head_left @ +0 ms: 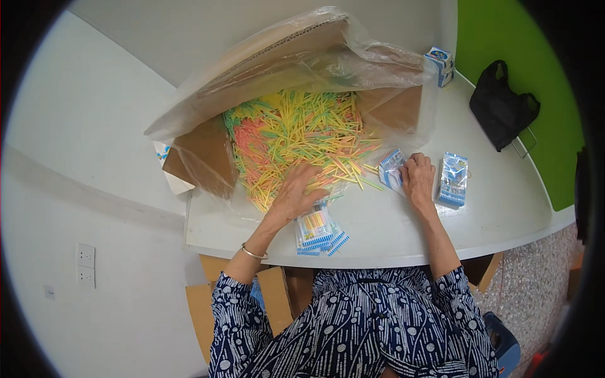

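Note:
My left hand reaches over the near edge of a large heap of thin pastel sticks in yellow, green and pink. Its thumb stands apart from the fingers, which touch the sticks, and no held stick shows. Just below it lie several overlapping clear packets with blue-striped edges; the top one has sticks inside. To the right, the curled fingers of my right hand grip the edge of a blue-and-white clear packet, hiding part of it. Beyond that hand lies a stack of similar packets.
An open cardboard box lined with clear plastic surrounds the heap on a white table. A small blue-and-white box stack stands at the back right. A black bag lies at the right. Cardboard boxes sit below the table edge.

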Motion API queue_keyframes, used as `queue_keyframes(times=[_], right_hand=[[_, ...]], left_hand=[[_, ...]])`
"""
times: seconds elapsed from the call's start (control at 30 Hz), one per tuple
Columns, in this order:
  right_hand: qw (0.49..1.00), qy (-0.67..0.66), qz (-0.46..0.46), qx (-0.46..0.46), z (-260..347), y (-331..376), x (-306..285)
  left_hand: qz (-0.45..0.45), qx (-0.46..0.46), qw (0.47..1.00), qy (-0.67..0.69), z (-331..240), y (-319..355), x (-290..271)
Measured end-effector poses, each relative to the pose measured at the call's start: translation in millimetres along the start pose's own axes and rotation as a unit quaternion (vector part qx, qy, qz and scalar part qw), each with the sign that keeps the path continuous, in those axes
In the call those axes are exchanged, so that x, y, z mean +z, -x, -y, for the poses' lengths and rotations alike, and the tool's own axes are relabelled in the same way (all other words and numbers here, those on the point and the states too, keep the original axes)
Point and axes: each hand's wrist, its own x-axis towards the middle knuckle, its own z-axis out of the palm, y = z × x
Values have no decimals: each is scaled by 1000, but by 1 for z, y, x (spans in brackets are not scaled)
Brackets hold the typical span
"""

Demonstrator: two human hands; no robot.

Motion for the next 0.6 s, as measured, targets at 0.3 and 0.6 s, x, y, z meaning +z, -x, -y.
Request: queue_keyframes(times=[0.3, 0.6], right_hand=[[994, -20, -88, -65, 19, -10, -23], [973, -76, -41, -214, 69, -19, -48]], left_hand=[[-40, 31, 996, 70, -37, -40, 24], [34, -1, 951, 307, -44, -75, 45]])
